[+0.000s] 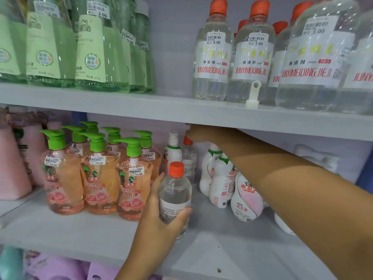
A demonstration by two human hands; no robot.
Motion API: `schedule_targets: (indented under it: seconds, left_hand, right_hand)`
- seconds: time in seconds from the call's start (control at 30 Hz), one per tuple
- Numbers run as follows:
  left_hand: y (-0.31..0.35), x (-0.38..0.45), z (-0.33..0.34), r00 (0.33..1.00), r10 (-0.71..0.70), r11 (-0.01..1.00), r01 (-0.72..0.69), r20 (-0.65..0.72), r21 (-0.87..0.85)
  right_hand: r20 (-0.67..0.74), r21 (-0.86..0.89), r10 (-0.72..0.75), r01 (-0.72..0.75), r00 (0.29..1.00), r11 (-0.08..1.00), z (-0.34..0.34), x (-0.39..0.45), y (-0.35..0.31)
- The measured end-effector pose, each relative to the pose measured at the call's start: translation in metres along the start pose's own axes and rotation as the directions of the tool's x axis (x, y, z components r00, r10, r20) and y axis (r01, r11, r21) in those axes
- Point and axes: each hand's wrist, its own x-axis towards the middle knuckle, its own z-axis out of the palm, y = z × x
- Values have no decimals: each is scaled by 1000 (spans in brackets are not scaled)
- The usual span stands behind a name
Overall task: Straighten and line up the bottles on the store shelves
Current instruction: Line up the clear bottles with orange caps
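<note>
My left hand (161, 215) grips a small clear bottle with an orange cap (175, 190) near the front of the middle shelf (80, 235), label turned away. My right hand (194, 135) reaches deep under the upper shelf and touches the top of another clear orange-capped bottle (189, 158) at the back; its fingers are partly hidden. Left of both stand several peach pump bottles with green pumps (99, 178). White rounded bottles (222, 178) stand to the right, under my right forearm.
The upper shelf (121, 104) carries large clear orange-capped bottles (250, 57), green bottles (90, 53) and a loose white cap (253, 96) at its edge. A white spray bottle (171, 152) stands at the back. Pink packs (12, 162) lie far left.
</note>
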Motion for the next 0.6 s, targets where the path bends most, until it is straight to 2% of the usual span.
schedule_targets:
  seconds: [0.2, 0.5, 0.6]
  left_hand:
    - [-1, 0, -1, 1000, 0, 1000, 0, 2, 7]
    - [3, -6, 0, 993, 49, 999, -49, -104, 1]
    - [4, -7, 0, 992, 56, 998, -56, -110, 6]
  right_hand:
    - [130, -12, 37, -35, 991, 999, -15, -4, -16]
    - [25, -177, -48, 52, 999, 983, -34, -56, -38]
    - [21, -78, 35, -33, 999, 996, -42, -88, -39]
